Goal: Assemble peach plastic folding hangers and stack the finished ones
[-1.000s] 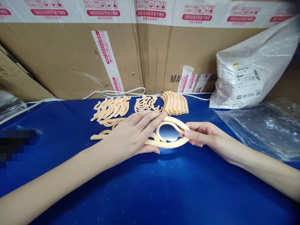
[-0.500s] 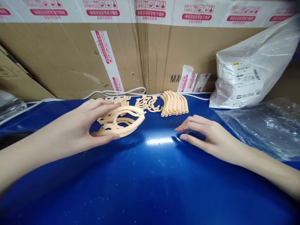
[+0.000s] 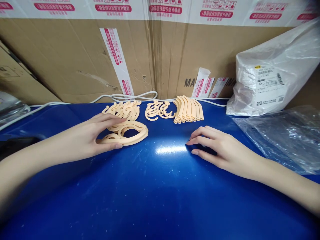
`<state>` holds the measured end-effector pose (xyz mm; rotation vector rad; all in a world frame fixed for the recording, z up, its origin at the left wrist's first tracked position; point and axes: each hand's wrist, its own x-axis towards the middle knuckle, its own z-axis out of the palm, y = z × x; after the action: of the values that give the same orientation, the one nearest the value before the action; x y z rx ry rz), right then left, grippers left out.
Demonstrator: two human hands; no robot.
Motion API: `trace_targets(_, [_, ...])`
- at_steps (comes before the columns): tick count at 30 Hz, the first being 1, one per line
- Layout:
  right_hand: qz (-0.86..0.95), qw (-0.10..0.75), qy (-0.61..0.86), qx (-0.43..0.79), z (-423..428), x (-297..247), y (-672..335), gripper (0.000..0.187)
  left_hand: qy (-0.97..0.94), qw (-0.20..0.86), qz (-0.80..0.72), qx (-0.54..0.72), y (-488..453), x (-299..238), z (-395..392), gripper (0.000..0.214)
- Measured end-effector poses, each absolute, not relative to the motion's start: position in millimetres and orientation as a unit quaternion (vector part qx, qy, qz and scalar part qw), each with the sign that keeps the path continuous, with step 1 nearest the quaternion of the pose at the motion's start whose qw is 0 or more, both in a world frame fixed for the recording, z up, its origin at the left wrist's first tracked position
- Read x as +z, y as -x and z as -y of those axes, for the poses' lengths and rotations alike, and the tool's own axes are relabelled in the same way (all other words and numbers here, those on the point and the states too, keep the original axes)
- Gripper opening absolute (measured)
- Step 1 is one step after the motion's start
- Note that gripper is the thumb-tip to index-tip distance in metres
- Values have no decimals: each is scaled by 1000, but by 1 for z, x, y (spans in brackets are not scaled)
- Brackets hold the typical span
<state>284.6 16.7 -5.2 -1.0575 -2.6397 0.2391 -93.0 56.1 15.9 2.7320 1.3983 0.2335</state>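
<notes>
My left hand (image 3: 87,138) grips a peach-coloured looped plastic piece (image 3: 130,135) between thumb and fingers, low over the blue table (image 3: 160,186) at left of centre. My right hand (image 3: 220,148) rests on the table to the right, fingers curved and apart, holding nothing. Behind the held piece lies a pile of similar curved pieces (image 3: 123,110). Further right are a cluster of small hook-shaped pieces (image 3: 158,110) and a neat row of curved strips (image 3: 188,109).
Taped cardboard boxes (image 3: 160,50) wall off the back edge, with white cables (image 3: 130,97) along their foot. A white plastic bag with labels (image 3: 272,76) and crumpled clear plastic (image 3: 282,136) sit at the right. Another clear bag (image 3: 10,106) lies at far left.
The looped piece, held by both hands near centre a second ago, went left in my left hand and is now lower, near the table. My right hand let go and rests on the table.
</notes>
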Motion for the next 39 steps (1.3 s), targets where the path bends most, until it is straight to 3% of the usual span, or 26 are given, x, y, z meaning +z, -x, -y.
trace_targets(29, [917,146,363,78,-16,-5,-286,27,-880,66,-468,54,93,9,-57,66])
trace_targets(35, [918,147,360,76,-16,-5,-286,26,-863,20,-501,58,98,23,-54,90])
trace_targets(39, [919,139,362,74,-15,-5,-286,27,-841,12,-540,31,120,31,-54,78])
